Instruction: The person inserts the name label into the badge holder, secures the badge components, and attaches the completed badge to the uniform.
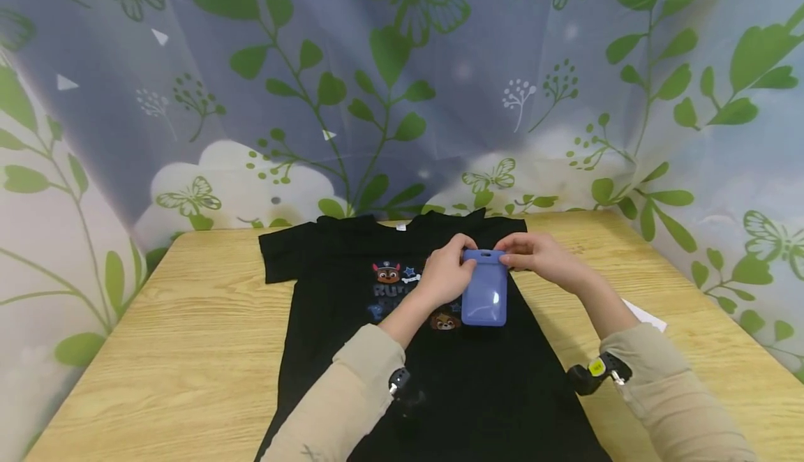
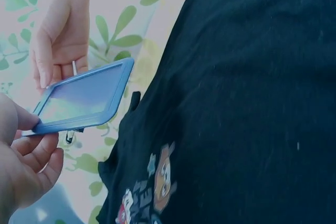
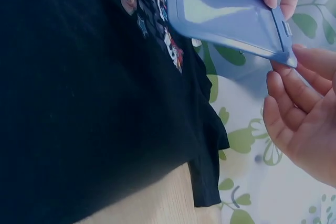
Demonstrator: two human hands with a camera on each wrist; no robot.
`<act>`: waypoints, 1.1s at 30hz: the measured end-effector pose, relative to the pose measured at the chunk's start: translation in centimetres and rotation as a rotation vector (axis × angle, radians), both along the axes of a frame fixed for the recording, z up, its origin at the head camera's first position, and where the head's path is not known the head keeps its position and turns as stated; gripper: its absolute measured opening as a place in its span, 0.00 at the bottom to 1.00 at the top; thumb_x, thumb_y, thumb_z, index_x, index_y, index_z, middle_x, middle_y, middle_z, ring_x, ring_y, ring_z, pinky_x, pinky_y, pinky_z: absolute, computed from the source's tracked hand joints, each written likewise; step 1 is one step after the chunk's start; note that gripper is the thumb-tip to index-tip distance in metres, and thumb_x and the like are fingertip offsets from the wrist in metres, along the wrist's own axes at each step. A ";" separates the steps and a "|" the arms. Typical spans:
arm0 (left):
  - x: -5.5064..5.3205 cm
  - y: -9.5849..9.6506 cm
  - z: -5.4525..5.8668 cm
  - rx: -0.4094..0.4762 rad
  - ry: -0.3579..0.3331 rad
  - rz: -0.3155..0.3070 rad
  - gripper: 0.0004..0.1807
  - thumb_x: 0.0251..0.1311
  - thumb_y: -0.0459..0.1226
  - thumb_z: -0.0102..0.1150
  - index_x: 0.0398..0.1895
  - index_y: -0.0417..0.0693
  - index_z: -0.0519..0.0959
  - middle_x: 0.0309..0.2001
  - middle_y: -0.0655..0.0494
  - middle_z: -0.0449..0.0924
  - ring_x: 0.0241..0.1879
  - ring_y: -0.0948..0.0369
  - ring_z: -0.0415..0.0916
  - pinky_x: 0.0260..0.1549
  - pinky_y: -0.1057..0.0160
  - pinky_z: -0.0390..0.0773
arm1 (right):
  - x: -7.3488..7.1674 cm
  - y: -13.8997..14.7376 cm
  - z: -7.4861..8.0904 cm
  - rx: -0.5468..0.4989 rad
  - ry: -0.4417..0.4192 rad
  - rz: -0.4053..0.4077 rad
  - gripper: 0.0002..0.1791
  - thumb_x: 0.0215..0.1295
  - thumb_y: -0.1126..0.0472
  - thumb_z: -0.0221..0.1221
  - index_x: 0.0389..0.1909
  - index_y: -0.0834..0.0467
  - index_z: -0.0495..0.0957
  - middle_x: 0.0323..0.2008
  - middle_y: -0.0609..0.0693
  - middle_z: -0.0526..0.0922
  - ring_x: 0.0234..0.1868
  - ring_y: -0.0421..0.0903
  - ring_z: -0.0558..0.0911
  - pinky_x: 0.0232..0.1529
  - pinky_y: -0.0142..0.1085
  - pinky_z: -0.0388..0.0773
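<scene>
A blue badge holder [image 1: 484, 298] with a clear window is held up over the right side of a black T-shirt [image 1: 352, 371]. My left hand [image 1: 444, 277] pinches its top left corner between thumb and fingers. At the top right corner, my right hand [image 1: 543, 258] pinches it too. In the left wrist view the badge holder [image 2: 86, 98] is tilted, and a small dark piece like a pin [image 2: 69, 137] pokes out behind it. The right wrist view shows the slotted end of the badge holder [image 3: 231, 14] between both hands.
The T-shirt lies spread on a wooden table [image 1: 176, 322], its printed cartoon dogs [image 1: 388, 273] facing up. A white piece like paper [image 1: 647, 315] lies on the right, partly behind my right forearm. A leaf-patterned cloth [image 1: 402, 99] hangs behind and at both sides.
</scene>
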State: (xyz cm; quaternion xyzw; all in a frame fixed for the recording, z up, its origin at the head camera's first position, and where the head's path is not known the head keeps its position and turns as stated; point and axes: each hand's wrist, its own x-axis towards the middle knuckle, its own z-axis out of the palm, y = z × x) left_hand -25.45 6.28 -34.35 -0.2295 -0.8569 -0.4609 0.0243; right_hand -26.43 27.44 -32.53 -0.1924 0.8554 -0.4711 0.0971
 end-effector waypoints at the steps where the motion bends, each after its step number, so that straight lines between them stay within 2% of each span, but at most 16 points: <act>1: -0.1 -0.2 0.1 -0.009 0.000 0.001 0.10 0.66 0.36 0.49 0.49 0.48 0.70 0.28 0.55 0.73 0.24 0.61 0.69 0.23 0.66 0.67 | 0.0 -0.2 0.0 0.003 -0.007 0.004 0.18 0.66 0.58 0.55 0.51 0.66 0.72 0.41 0.57 0.80 0.41 0.49 0.79 0.48 0.50 0.72; 7: -0.4 -1.4 0.4 -0.020 -0.010 -0.019 0.09 0.64 0.35 0.49 0.47 0.46 0.70 0.30 0.54 0.74 0.24 0.60 0.70 0.23 0.66 0.68 | -0.3 -1.3 -0.1 0.031 -0.047 0.029 0.21 0.66 0.55 0.55 0.52 0.66 0.71 0.41 0.55 0.80 0.41 0.49 0.78 0.46 0.48 0.72; 13: -0.3 -2.3 0.7 -0.009 -0.010 -0.005 0.09 0.62 0.34 0.50 0.45 0.46 0.72 0.30 0.55 0.74 0.24 0.60 0.69 0.23 0.66 0.67 | -0.6 -2.4 -0.6 0.023 -0.081 0.087 0.20 0.68 0.55 0.53 0.50 0.67 0.71 0.39 0.54 0.79 0.44 0.58 0.76 0.47 0.51 0.71; 17: -0.2 -2.9 0.8 0.010 0.009 0.017 0.09 0.60 0.33 0.50 0.44 0.45 0.73 0.30 0.55 0.76 0.24 0.60 0.70 0.23 0.66 0.68 | -0.6 -3.2 -0.6 0.019 -0.082 0.115 0.20 0.69 0.54 0.51 0.52 0.66 0.71 0.40 0.54 0.78 0.43 0.54 0.76 0.48 0.51 0.71; 21: -0.4 -3.4 0.7 0.032 0.030 0.033 0.10 0.58 0.32 0.51 0.43 0.45 0.74 0.31 0.55 0.78 0.24 0.60 0.70 0.22 0.66 0.68 | -0.7 -4.0 -0.5 0.012 -0.057 0.103 0.22 0.70 0.52 0.49 0.53 0.67 0.72 0.43 0.56 0.76 0.44 0.50 0.77 0.48 0.47 0.72; 28: -0.7 -4.6 0.7 0.048 0.019 0.059 0.09 0.58 0.32 0.51 0.42 0.44 0.74 0.34 0.53 0.80 0.24 0.60 0.70 0.24 0.66 0.68 | -0.7 -5.3 -0.3 0.019 -0.060 0.065 0.25 0.71 0.51 0.47 0.57 0.67 0.69 0.44 0.58 0.75 0.45 0.57 0.74 0.48 0.47 0.72; 33: -0.8 -5.2 0.5 0.046 0.003 0.073 0.09 0.58 0.32 0.52 0.42 0.45 0.75 0.34 0.54 0.80 0.25 0.60 0.71 0.25 0.65 0.68 | -0.8 -6.3 -0.3 0.004 -0.086 0.052 0.27 0.71 0.50 0.46 0.60 0.68 0.67 0.48 0.60 0.74 0.44 0.52 0.75 0.48 0.45 0.73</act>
